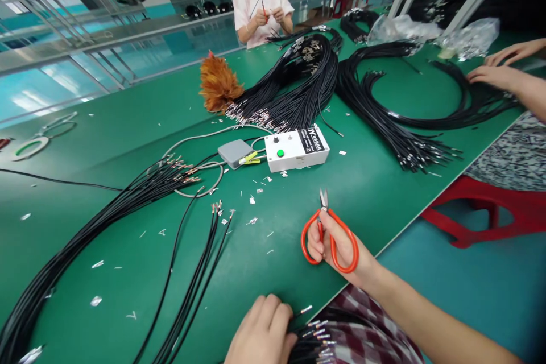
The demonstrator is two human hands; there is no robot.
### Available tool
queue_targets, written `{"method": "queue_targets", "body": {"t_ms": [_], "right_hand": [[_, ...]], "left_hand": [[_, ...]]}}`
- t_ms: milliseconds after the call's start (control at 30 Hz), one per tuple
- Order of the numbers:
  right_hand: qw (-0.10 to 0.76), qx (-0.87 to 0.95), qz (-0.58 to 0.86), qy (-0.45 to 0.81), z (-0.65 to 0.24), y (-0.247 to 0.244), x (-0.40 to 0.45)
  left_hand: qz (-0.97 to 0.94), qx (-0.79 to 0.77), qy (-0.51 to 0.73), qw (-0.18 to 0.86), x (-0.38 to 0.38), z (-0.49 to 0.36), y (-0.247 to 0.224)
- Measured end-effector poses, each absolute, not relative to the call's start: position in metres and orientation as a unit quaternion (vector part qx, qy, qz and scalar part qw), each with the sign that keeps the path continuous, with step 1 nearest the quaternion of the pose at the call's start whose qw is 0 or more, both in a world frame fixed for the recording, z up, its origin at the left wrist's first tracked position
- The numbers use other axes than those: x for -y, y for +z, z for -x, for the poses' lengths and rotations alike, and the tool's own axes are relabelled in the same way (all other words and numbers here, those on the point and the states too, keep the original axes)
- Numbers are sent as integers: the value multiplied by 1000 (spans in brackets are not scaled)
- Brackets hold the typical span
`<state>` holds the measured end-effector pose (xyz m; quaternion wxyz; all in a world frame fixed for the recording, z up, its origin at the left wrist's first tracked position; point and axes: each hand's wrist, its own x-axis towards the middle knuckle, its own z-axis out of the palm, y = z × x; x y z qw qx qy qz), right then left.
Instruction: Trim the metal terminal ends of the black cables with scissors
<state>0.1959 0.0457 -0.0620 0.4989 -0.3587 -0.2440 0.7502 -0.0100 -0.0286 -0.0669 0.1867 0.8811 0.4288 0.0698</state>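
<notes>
Right hand [330, 242] raised, fingers curled, left hand [261, 333] low, knuckles up

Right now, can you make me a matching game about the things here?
Things:
1. Scissors
2. Feather duster
3. Box
4. Stool

Clues:
A. White, with a green button
B. Red, beside the table
C. In the right hand
D. Fluffy and orange-brown

Right pairs: 1-C, 2-D, 3-A, 4-B
</notes>
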Motion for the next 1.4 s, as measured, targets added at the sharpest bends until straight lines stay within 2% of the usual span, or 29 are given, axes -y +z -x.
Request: {"method": "queue_targets", "body": {"t_ms": [100, 267, 433, 667, 833, 933, 1267, 1400], "right_hand": [[482, 278, 382, 738, -195, -59, -45], [435, 362, 422, 709, -186, -49, -36], [415, 335, 405, 743, -167, -42, -25], [423, 303, 402, 753, -153, -42, -24], [427, 285, 398, 760, -147, -45, -15], [397, 308, 431, 749, -148, -47, -8], [437, 186, 360, 803, -136, -44, -9], [479, 230, 348, 772, -134, -47, -6]], "left_hand": [[-856, -469, 108, 189, 27, 7, -71], [-760, -523, 202, 329, 11, 15, -45], [-670, -550, 272, 417, 2, 17, -27], [-603, -577, 358, 420, 7, 9, -32], [-506, -587, 414, 477, 12, 2, -30], [-433, -596, 444, 510, 14, -3, -30], [-561, -560, 445, 417, 10, 1, -29], [-539, -573, 462, 410, 12, 0, -33]]}}
